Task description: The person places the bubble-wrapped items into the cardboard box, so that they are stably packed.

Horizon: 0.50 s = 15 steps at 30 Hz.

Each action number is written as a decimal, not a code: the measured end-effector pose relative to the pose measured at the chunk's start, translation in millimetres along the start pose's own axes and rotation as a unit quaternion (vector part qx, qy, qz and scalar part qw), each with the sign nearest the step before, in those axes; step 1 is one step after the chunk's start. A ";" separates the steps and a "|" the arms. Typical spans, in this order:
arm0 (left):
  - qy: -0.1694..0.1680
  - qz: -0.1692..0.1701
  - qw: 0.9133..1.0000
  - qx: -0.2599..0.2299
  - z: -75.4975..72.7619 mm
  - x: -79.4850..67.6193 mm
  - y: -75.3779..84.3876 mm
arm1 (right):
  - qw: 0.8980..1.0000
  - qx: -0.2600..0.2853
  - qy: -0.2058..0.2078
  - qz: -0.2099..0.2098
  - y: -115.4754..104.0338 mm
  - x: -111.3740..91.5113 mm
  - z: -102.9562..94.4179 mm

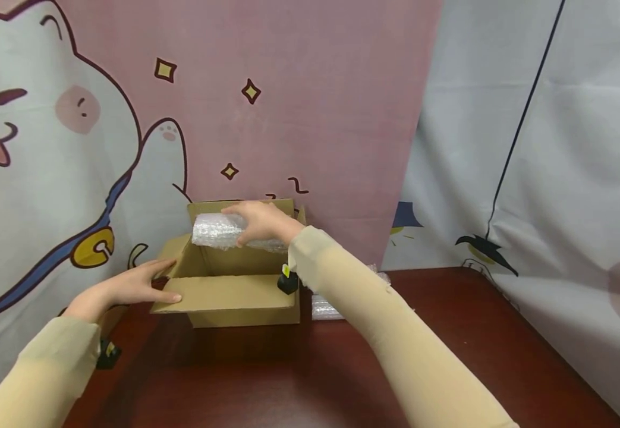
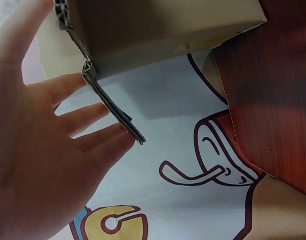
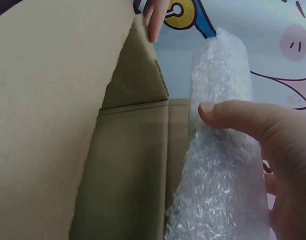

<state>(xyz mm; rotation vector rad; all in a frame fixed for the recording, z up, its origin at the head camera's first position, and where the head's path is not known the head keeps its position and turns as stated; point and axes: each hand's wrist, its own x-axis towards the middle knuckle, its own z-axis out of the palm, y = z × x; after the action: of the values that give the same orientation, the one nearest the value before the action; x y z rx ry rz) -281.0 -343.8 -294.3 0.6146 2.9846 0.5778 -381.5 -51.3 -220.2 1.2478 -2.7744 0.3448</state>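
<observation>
An open cardboard box [image 1: 245,318] stands on the table with its flaps folded outward. Over its opening, my right hand [image 1: 263,221] grips a roll of clear bubble wrap [image 1: 210,230]. The right wrist view shows the thumb pressed on the near side of the roll [image 3: 220,160], with the other fingers mostly hidden behind it. At the box's left corner, my left hand [image 1: 130,286] is spread against the flaps, its thumb lying on the front flap [image 1: 229,292]. Its fingers reach straight along the side flap [image 2: 113,107] in the left wrist view.
More bubble wrap [image 1: 324,309] lies on the dark red table [image 1: 449,333] right of the box, partly behind my right forearm. A pink and white cartoon-printed cloth [image 1: 331,119] hangs close behind the box, and a white cloth [image 1: 572,178] borders the right side.
</observation>
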 end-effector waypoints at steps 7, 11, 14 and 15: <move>0.005 -0.002 1.000 0.007 1.2 -0.1 0.7 | 0.999 -0.005 -0.009 0.035 1.2 8.7 12.8; 0.013 0.001 1.000 0.010 2.0 1.5 -2.6 | 0.999 -0.010 -0.005 0.045 3.3 12.2 17.3; 0.018 0.005 1.000 0.010 3.8 2.1 -6.6 | 0.999 -0.004 -0.010 0.049 5.3 14.0 23.2; 0.019 0.007 1.000 0.009 4.6 2.3 -8.0 | 0.999 -0.004 -0.013 0.051 6.0 14.5 25.6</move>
<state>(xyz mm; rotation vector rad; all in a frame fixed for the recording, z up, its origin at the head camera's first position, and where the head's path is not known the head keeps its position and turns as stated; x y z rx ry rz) -285.5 -348.1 -301.4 0.6342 3.0269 0.5703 -395.2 -64.1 -243.7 1.1200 -2.8659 0.3251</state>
